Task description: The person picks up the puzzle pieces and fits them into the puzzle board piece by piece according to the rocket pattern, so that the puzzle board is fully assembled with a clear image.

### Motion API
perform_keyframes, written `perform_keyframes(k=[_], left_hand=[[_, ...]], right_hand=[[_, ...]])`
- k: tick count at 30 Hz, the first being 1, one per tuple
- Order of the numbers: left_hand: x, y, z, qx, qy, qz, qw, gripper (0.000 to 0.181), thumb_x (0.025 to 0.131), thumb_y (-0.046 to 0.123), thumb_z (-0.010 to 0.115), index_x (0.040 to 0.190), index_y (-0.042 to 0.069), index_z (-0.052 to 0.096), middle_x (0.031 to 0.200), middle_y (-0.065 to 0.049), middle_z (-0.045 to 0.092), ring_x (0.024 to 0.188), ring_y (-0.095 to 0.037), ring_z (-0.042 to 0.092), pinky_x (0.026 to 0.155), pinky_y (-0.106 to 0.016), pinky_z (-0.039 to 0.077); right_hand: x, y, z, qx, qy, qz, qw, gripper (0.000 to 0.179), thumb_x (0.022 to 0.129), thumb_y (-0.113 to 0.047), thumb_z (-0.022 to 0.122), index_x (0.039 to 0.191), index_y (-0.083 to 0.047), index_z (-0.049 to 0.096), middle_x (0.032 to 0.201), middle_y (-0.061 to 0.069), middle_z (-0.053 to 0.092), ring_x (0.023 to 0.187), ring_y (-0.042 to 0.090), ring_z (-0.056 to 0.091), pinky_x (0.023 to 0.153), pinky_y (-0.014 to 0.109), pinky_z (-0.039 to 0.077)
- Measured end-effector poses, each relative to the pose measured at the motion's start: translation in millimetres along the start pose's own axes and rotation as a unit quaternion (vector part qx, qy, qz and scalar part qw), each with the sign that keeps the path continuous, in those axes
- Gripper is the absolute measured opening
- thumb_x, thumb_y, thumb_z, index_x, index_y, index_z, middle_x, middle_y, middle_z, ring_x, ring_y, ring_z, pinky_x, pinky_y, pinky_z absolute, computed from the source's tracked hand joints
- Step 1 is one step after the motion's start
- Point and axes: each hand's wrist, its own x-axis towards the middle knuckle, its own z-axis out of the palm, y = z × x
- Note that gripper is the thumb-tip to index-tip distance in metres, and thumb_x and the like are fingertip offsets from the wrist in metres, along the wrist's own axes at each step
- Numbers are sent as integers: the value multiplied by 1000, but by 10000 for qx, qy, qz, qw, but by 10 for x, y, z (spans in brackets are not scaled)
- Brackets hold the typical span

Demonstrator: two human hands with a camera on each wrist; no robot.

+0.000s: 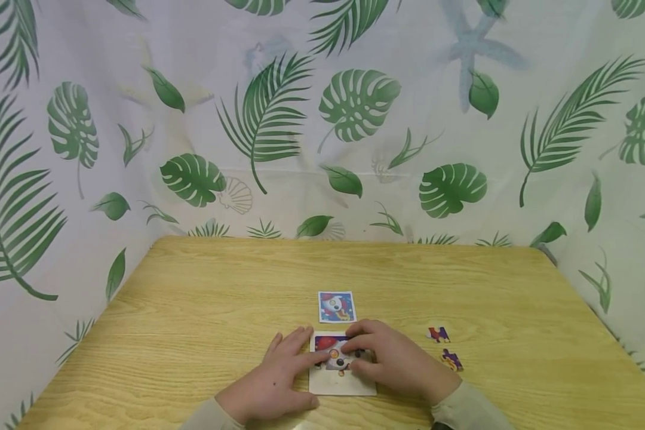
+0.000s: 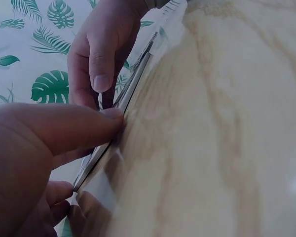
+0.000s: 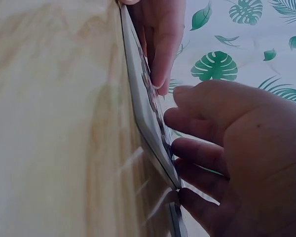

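Note:
A small jigsaw puzzle board [image 1: 344,387] lies flat on the table, its upper part filled with joined pieces and its lower part bare and pale. My left hand [image 1: 279,379] rests at its left side, the index finger reaching onto the picture and the thumb by the lower left corner. From the right, my right hand [image 1: 395,361] touches the pieces with its fingertips. In the right wrist view the fingers of the right hand [image 3: 256,133] lie along the board's edge [image 3: 145,116]. Any piece under the fingertips is hidden.
Just beyond the board lies a picture card [image 1: 337,307] with a similar design. Two loose jigsaw pieces, one red and blue [image 1: 439,334] and one purple and orange [image 1: 452,360], lie right of my right hand. A leaf-print cloth [image 1: 301,155] hangs behind the wooden table [image 1: 220,286].

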Motion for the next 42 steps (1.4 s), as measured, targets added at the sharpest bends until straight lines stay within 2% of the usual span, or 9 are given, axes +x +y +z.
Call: perform_keyframes(k=[5,11,15,22,30,36,42], left_hand=[[6,-10,-23,-159,-62,-119,9998,69,90,44,71,153,33,46,168,-8,15,154,-29,6,119,-60,-2],[7,-36,1,-184,-35,-159,9997,68,90,42,71,153,34,46,168,-8,16,154,-29,7,120,-58,-3],[2,-34,24,-210,-9,-130,9997,68,90,40,71,153,34,46,168,-8,16,154,-29,8,120,-58,-2],[10,-22,43,-164,21,-34,9999,66,91,39,72,152,32,48,169,-6,13,154,-27,9,120,-59,1],[18,-7,36,-53,49,65,10000,68,90,38,72,153,32,46,168,-5,16,154,-30,9,119,-61,0],[19,-6,15,-97,28,-7,9999,69,90,37,72,154,35,45,168,-5,17,154,-29,8,119,-60,-1],[11,-8,10,-35,91,28,9999,70,90,36,72,154,34,45,168,-6,18,154,-30,10,119,-60,-1]], right_hand=[[-3,13,-10,133,101,29,9999,22,97,-30,68,118,-28,74,135,-6,56,126,17,53,107,48,45],[-53,86,-156,124,452,240,9986,26,98,-30,68,122,-21,73,136,-1,57,127,23,54,105,50,45],[-133,223,-271,60,621,368,9974,29,98,-27,69,125,-17,71,139,4,56,129,30,53,105,54,44],[-339,479,-469,-6,814,908,9925,35,99,-30,67,131,-16,67,143,7,53,132,36,49,106,59,41],[-600,796,-685,-85,1137,1036,9881,39,99,-31,67,133,-11,66,140,14,54,130,43,49,102,65,40],[-704,1010,-777,-6,1157,1173,9863,43,98,-36,67,133,-11,66,136,14,57,128,44,50,103,67,38],[-741,1103,-773,39,925,1219,9882,42,97,-35,69,132,-13,66,138,16,55,129,46,48,102,68,38]])
